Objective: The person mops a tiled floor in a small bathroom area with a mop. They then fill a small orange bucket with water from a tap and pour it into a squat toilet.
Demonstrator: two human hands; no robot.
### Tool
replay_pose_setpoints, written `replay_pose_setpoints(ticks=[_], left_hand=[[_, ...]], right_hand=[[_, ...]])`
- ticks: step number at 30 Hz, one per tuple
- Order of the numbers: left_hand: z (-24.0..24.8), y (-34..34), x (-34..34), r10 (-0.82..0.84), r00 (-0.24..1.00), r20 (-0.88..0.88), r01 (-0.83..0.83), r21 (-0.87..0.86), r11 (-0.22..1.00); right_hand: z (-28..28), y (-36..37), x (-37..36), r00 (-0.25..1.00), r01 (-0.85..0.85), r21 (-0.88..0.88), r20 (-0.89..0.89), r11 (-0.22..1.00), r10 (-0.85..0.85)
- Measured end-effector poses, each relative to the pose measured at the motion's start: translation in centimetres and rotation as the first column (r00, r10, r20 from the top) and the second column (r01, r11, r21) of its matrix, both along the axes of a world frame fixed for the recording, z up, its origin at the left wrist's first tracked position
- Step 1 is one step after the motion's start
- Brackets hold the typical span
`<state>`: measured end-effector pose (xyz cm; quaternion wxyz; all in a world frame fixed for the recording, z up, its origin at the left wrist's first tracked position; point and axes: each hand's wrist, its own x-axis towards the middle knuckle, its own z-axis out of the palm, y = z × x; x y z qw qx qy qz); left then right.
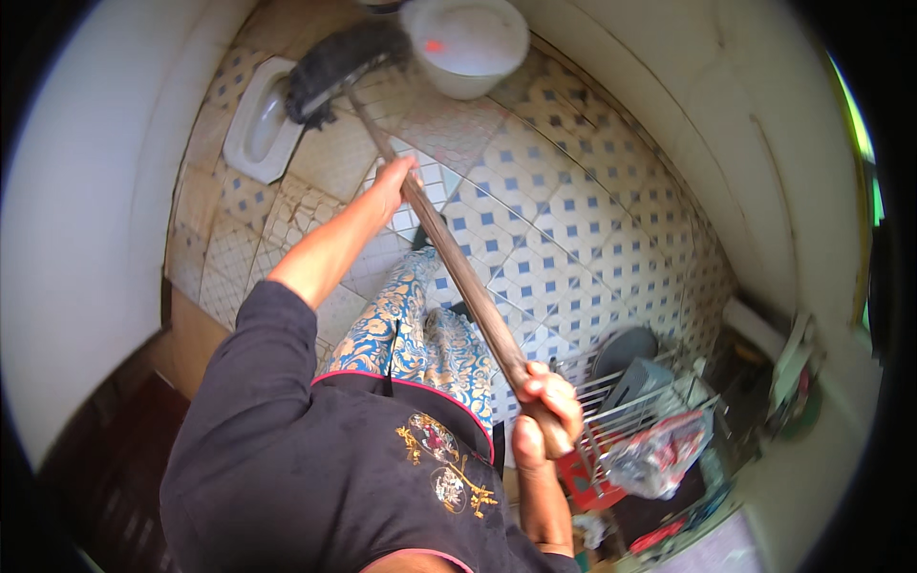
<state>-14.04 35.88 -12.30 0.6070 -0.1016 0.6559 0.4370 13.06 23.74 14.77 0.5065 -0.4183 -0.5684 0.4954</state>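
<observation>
My left hand (395,183) wraps around the middle of a long wooden mop handle (468,277). Near the handle's upper end my right hand (548,417) is closed on it too, at the right of my body. The handle slants away to the far left, down to a wide, dark, ragged mop head (346,69). That head is somewhat blurred and lies on or just above the floor, partly over the white squat toilet (258,119). Close by on its right is a round white bucket (468,43) with something small and red at its top.
Patterned tiles cover the floor (564,229). Pale walls (86,191) curve in on both sides. At my right a metal wire rack (611,401) holds pans, with a clear plastic bag (659,454) beside it. Brown wood (124,449) is at the lower left.
</observation>
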Motion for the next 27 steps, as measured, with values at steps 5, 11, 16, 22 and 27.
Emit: replay_pose_setpoints(ticks=[5, 11, 16, 22, 27], left_hand=[[4.9, -3.8, 12.8, -0.095, 0.993, 0.075, 0.106, -0.15, 0.983], [8.3, -9.0, 27.6, -0.162, 0.972, 0.171, 0.194, -0.187, 0.963], [9.2, -9.3, 34.7, -0.404, 0.889, 0.216, 0.433, -0.11, 0.895], [2.4, -0.7, 37.0, -0.659, 0.745, -0.105, 0.666, 0.046, 0.745], [0.3, 12.2, 36.5, -0.781, 0.618, -0.093, 0.786, 0.042, 0.617]], right_hand=[[5.3, -4.1, 8.5, 0.964, 0.224, -0.054, -0.135, 0.973, -0.23], [10.2, -13.0, 15.6, 0.803, 0.592, -0.048, -0.049, 0.804, -0.594], [12.0, -17.9, 15.1, 0.657, 0.753, -0.035, 0.002, 0.657, -0.753], [6.3, -12.7, 11.1, 0.517, 0.856, -0.019, 0.074, 0.517, -0.853], [0.2, -5.5, 10.6, 0.867, 0.402, 0.086, 0.285, 0.912, -0.409]])
